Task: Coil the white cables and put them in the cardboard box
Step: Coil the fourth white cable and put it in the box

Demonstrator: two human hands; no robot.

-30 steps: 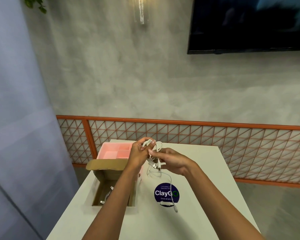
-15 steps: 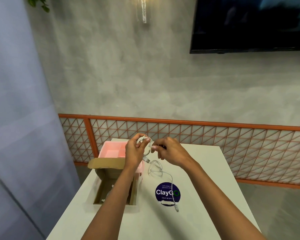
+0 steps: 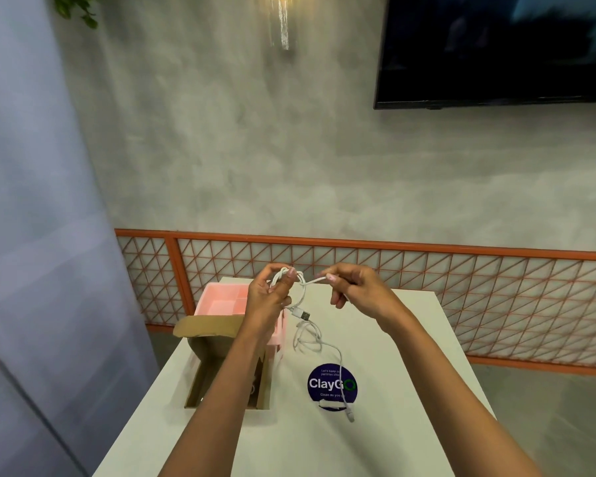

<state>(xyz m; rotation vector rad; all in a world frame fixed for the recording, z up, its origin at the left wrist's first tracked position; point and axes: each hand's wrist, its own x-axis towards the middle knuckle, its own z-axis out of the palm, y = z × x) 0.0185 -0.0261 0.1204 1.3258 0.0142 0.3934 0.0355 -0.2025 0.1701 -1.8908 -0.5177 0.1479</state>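
Note:
My left hand grips a small coil of white cable above the far part of the white table. My right hand pinches a strand of the same cable, stretched between the two hands. A USB plug dangles just below my left hand. A second white cable lies loose on the table and trails over a blue round sticker. The open cardboard box stands at the left under my left forearm, with something white partly visible inside.
A pink tray with compartments sits behind the box at the table's far left. An orange lattice railing runs behind the table. A dark screen hangs on the grey wall. The table's left edge is close to the box.
My hands have drawn apart, with the right hand pulling a strand of cable out to the right. The USB plug now hangs free below my left hand.

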